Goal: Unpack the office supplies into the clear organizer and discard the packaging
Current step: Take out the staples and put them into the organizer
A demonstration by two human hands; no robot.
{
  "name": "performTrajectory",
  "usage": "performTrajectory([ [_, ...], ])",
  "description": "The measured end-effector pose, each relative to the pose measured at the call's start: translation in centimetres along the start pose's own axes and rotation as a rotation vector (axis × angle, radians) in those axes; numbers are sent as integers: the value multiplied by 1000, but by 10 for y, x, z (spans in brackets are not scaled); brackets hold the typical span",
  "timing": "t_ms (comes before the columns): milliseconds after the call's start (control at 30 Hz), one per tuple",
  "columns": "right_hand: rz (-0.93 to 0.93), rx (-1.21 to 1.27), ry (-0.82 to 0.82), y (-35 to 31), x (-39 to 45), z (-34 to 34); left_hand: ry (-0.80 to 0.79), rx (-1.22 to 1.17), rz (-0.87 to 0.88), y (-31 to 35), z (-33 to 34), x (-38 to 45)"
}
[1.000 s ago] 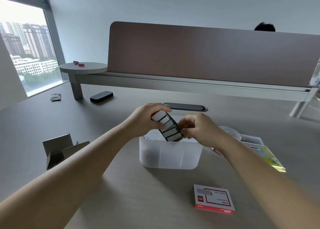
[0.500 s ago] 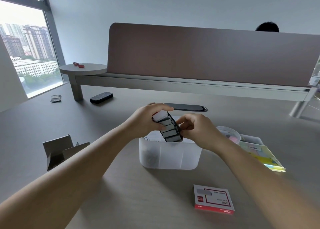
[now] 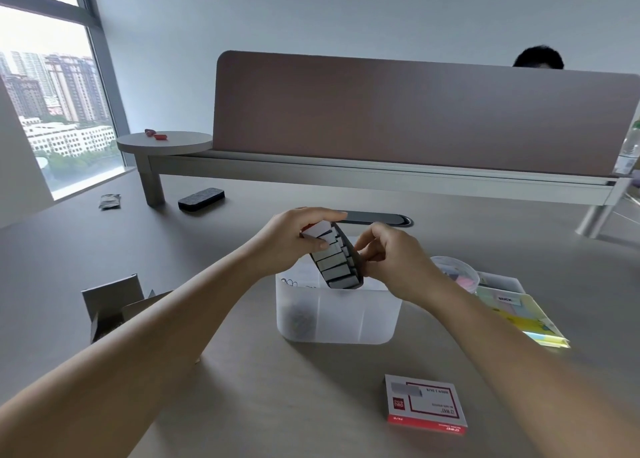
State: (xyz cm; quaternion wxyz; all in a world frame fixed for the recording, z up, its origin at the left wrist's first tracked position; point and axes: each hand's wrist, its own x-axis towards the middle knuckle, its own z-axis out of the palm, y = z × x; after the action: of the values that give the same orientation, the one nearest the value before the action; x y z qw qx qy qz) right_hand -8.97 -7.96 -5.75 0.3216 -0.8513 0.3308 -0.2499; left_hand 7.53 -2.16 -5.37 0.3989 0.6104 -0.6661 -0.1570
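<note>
The curved dark tray of small grey staple blocks (image 3: pixel 335 263) hangs tilted just above the frosted clear plastic organizer (image 3: pixel 337 314), its lower end at the rim. My left hand (image 3: pixel 292 246) pinches its upper end, fingers closed; my right hand (image 3: pixel 394 262) curls shut on the far edge. I'd tip it slowly (blocks look loose), aiming into one compartment.

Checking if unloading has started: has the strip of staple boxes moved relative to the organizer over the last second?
No. The strip of staple boxes still hangs over the organizer, held by both hands.
</note>
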Motion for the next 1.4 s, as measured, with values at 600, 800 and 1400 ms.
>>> performTrajectory([
  [600,-36,-57,63,1,-1,2,47,36,-6,-2,3,3],
  [800,-43,-58,98,2,-2,-1,59,25,4,-2,5,1],
  [1400,-34,-60,133,6,-5,-3,17,-16,10,8,10,3],
])
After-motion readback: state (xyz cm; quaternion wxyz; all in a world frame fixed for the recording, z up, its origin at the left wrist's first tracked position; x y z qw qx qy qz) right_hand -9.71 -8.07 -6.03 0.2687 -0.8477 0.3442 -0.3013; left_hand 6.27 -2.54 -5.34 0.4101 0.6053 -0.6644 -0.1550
